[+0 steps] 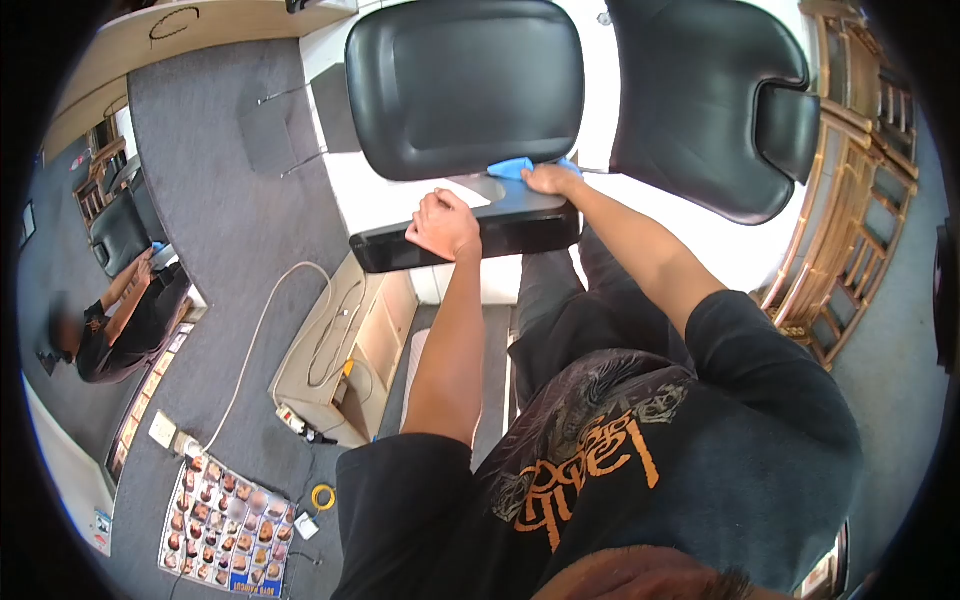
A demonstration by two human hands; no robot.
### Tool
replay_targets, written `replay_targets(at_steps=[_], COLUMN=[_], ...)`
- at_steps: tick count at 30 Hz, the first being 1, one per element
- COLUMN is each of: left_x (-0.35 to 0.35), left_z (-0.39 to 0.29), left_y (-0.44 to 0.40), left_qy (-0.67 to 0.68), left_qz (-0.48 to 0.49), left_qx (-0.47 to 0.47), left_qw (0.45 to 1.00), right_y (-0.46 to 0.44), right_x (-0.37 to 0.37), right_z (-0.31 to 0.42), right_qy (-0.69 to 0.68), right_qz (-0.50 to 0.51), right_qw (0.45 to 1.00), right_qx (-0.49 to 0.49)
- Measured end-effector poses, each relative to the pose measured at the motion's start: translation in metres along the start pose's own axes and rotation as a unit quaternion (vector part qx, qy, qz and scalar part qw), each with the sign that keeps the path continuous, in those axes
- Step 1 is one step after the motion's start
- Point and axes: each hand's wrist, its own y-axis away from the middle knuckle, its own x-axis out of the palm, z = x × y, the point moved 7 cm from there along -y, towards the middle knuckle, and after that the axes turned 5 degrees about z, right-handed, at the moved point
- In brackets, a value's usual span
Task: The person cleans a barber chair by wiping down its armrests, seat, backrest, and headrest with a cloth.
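My right hand (552, 180) grips a blue cloth (511, 168) and presses it against the armrest, close to the seat's edge. Part of the cloth also shows behind the fingers. The black armrest (510, 232) runs across in front of me, with a grey inner side. Over its left part is my left hand (445, 224), fingers curled into a fist; I see nothing in it. Beyond the armrest lies the black padded seat (465, 85) of a salon chair, and its black backrest (705, 105) stands to the right.
Bamboo furniture (840, 190) stands at the right. On the left are a wooden cabinet (345, 350) with a looped cable, a haircut poster (225, 525), a power socket (165, 430) and a mirror (110, 330) reflecting a person and the chair.
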Motion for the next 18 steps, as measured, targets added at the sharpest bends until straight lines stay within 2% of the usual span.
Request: replay_targets(at_steps=[3, 5, 9, 14, 18], left_x=[0.000, -0.002, -0.005, -0.010, -0.009], left_z=[-0.001, -0.001, -0.003, -0.006, -0.007], left_y=[-0.001, 0.000, 0.000, 0.001, 0.000], left_qy=[-0.002, -0.010, 0.004, -0.001, -0.004], left_qz=[0.023, 0.024, -0.007, -0.021, -0.037], left_qx=[-0.007, 0.000, 0.010, 0.004, 0.008], left_qw=[1.000, 1.000, 1.000, 1.000, 0.999], right_y=[0.022, 0.012, 0.044, 0.033, -0.005], right_x=[-0.009, -0.001, -0.007, -0.007, 0.002], right_z=[-0.002, -0.010, 0.023, 0.040, 0.027], right_qy=[0.011, 0.035, 0.052, 0.031, 0.010], right_qz=[-0.038, -0.026, -0.025, 0.012, 0.011], right_qw=[0.999, 0.999, 0.998, 0.999, 1.000], right_qx=[0.011, 0.013, -0.034, -0.019, 0.005])
